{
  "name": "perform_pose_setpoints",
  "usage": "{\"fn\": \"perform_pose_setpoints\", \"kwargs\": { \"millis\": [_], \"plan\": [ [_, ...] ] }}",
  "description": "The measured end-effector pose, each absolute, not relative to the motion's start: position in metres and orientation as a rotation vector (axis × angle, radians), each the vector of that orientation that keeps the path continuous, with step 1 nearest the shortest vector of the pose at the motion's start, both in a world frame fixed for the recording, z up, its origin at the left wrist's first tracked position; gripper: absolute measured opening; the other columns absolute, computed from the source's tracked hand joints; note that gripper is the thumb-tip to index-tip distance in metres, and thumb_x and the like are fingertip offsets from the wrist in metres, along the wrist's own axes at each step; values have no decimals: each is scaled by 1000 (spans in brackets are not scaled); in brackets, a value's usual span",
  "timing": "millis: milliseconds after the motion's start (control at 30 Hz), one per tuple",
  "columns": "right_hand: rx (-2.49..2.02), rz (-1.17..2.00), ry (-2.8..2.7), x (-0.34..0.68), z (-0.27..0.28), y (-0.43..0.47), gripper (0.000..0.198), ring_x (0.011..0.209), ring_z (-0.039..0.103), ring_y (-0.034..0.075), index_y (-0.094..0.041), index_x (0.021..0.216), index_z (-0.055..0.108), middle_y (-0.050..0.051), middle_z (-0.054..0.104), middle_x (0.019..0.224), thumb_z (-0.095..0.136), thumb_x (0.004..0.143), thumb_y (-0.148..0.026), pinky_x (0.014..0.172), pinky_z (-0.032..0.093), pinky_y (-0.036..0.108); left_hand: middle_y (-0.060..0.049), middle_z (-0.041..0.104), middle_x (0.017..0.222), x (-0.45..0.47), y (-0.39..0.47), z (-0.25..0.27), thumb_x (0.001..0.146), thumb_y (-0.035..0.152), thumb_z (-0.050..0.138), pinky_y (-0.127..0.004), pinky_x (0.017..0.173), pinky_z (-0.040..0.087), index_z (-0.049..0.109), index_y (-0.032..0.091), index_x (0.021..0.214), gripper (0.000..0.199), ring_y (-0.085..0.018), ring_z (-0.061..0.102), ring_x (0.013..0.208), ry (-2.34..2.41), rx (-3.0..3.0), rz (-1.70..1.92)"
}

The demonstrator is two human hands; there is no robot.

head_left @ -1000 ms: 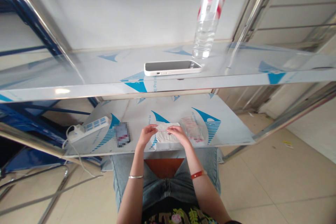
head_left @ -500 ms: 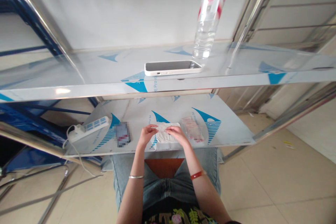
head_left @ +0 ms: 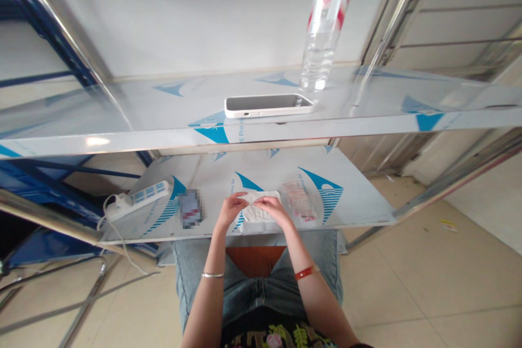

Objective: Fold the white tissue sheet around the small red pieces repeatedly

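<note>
A white crumpled sheet, like tissue or thin cloth (head_left: 260,216), lies on the lower shelf (head_left: 220,166) in front of me. Over its left edge is my left hand (head_left: 232,210), thumb and fingers pinched together. My right hand (head_left: 272,207) pinches too, above the sheet's middle, its fingertips close to the left ones. Whatever sits between the fingertips is too small to make out. Just right of the sheet lies a clear plastic packet (head_left: 299,201) with thin pinkish sticks showing in it.
Left of my hands lies a blurred-out dark packet (head_left: 191,209), and beyond it a white power strip (head_left: 142,196) with a plugged-in cable. Above, the upper shelf (head_left: 155,114) juts out, carrying a white-cased phone (head_left: 269,105) and a clear water bottle (head_left: 324,32).
My right fingertips have shifted slightly left, closer to the left ones. My left hand has moved a little to the right. The sheet and other items stay put.
</note>
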State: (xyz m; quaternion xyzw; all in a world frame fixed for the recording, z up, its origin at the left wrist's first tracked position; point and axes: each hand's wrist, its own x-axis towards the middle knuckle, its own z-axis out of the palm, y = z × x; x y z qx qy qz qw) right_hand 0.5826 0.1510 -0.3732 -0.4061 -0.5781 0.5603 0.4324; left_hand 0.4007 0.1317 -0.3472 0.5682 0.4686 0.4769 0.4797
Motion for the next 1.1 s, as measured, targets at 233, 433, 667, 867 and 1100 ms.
{"fn": "perform_pose_setpoints", "kwargs": {
  "millis": [233,433,667,867,1100],
  "plan": [
    [-1011,1325,-1472,578,-379,155,23,82,61,18,-13,77,68,7,69,83,66,69,-35,77,44,26,-2,68,66,403,134,-350,65,30,72,-21,58,41,65,11,99,40,-11,57,57,1171,1395,1209],
    [-993,1266,-1537,579,-380,155,22,82,61,17,-13,78,69,7,69,83,65,71,-34,77,44,25,-1,68,62,403,132,-349,63,30,73,-20,53,39,66,11,96,38,-10,54,52,1141,1355,1214],
    [-1008,1325,-1520,577,-379,154,28,86,62,20,-13,82,71,8,70,87,66,72,-39,80,44,28,-3,70,65,404,130,-345,64,31,74,-22,57,43,65,11,96,39,-12,59,56,1121,1322,1206],
    [-996,1249,-1573,574,-380,155,29,84,63,20,-14,78,70,7,69,83,66,71,-42,79,45,30,-6,72,67,402,136,-358,62,32,75,-26,62,48,66,12,96,41,-18,66,64,1192,1343,1197],
    [-1013,1241,-1561,571,-383,156,25,85,63,20,-15,79,69,6,69,84,65,72,-39,79,45,29,-9,73,73,399,133,-355,61,38,76,-30,66,52,68,12,96,44,-23,68,72,1227,1318,1169]
  ]
}}
